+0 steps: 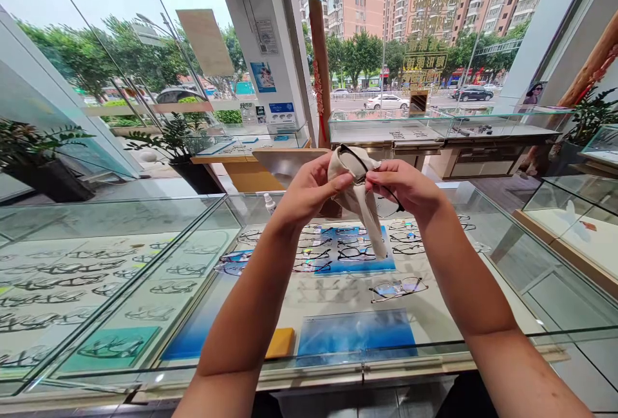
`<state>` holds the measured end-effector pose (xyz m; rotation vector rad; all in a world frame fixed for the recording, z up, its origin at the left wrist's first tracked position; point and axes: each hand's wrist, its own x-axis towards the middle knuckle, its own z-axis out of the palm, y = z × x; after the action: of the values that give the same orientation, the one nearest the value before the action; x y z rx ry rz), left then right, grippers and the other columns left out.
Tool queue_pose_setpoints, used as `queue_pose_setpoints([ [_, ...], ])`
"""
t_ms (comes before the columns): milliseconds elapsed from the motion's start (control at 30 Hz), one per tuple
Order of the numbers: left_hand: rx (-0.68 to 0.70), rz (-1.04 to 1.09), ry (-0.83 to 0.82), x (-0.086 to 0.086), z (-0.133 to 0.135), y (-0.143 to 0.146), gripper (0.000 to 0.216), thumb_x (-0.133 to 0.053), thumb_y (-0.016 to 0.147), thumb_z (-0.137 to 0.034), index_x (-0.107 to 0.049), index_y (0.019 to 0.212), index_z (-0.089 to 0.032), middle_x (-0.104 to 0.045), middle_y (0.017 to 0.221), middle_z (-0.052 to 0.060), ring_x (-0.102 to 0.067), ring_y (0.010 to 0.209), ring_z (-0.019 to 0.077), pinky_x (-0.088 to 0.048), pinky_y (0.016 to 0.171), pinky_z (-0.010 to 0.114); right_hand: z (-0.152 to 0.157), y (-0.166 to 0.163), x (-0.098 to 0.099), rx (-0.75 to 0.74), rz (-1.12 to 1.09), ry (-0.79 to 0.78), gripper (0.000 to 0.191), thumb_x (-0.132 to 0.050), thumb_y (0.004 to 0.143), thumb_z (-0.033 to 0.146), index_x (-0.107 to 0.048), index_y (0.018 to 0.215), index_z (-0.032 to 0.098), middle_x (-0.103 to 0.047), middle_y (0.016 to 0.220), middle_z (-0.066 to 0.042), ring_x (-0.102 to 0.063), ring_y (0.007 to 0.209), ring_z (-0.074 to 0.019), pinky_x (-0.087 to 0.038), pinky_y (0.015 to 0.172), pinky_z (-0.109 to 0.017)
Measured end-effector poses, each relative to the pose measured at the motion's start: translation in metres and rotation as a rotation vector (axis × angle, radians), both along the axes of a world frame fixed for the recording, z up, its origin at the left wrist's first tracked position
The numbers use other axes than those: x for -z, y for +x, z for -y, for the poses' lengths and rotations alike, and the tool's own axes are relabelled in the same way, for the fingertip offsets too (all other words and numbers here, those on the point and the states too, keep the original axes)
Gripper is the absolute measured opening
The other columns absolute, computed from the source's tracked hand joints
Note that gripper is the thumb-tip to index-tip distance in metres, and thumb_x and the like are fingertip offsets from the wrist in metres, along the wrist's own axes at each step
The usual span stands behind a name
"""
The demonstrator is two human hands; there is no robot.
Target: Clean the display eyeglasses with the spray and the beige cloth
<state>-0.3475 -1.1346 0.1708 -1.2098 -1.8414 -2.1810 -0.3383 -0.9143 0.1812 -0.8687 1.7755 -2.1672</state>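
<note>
Both my hands are raised over a glass display counter (338,341). My left hand (309,192) pinches a beige cleaning cloth (360,209) that is wrapped round a pair of black-framed glasses (355,159). My right hand (403,186) grips the glasses through the cloth from the other side. Only part of the dark frame shows above the cloth, and a loose end of the cloth hangs down between my wrists.
Under the counter glass lie several rows of glasses (318,254) on blue and white trays, with one loose pair (398,288). A small spray bottle (269,202) stands on the counter. More showcases (434,128) and potted plants (174,141) line the windows.
</note>
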Motion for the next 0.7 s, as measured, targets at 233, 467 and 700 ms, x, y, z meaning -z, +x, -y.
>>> queue_pose_setpoints([
  [233, -0.236, -0.031, 0.105, 0.007, -0.016, 0.002, 0.049, -0.105, 0.069, -0.054, -0.079, 0.093, -0.019, -0.078, 0.083, 0.002, -0.068, 0.067, 0.0143, -0.059, 0.065, 0.026, 0.011, -0.002, 0.008, -0.134, 0.071, -0.046, 0.043, -0.107, 0.065, 0.053, -0.085, 0.074, 0.017, -0.076, 0.075, -0.002, -0.065, 0.071, -0.0098, -0.056, 0.072, -0.021],
  [467, -0.38, -0.086, 0.194, 0.013, -0.022, -0.002, 0.055, -0.083, 0.09, -0.074, -0.072, 0.083, -0.021, -0.067, 0.069, -0.001, -0.06, 0.058, 0.0121, -0.049, 0.053, 0.024, 0.013, 0.0, 0.009, -0.137, 0.013, -0.019, 0.042, -0.105, 0.07, 0.054, -0.084, 0.078, 0.019, -0.077, 0.079, -0.002, -0.066, 0.077, -0.0124, -0.057, 0.082, -0.026],
  [700, -0.435, -0.183, 0.347, -0.009, 0.0, -0.002, 0.045, -0.083, 0.093, -0.069, -0.077, 0.1, -0.024, -0.074, 0.086, 0.002, -0.071, 0.08, 0.0169, -0.06, 0.068, 0.027, -0.01, 0.005, -0.003, 0.009, -0.166, 0.011, 0.039, -0.096, 0.08, 0.058, -0.079, 0.076, 0.023, -0.079, 0.104, -0.007, -0.071, 0.104, -0.0204, -0.058, 0.098, -0.034],
])
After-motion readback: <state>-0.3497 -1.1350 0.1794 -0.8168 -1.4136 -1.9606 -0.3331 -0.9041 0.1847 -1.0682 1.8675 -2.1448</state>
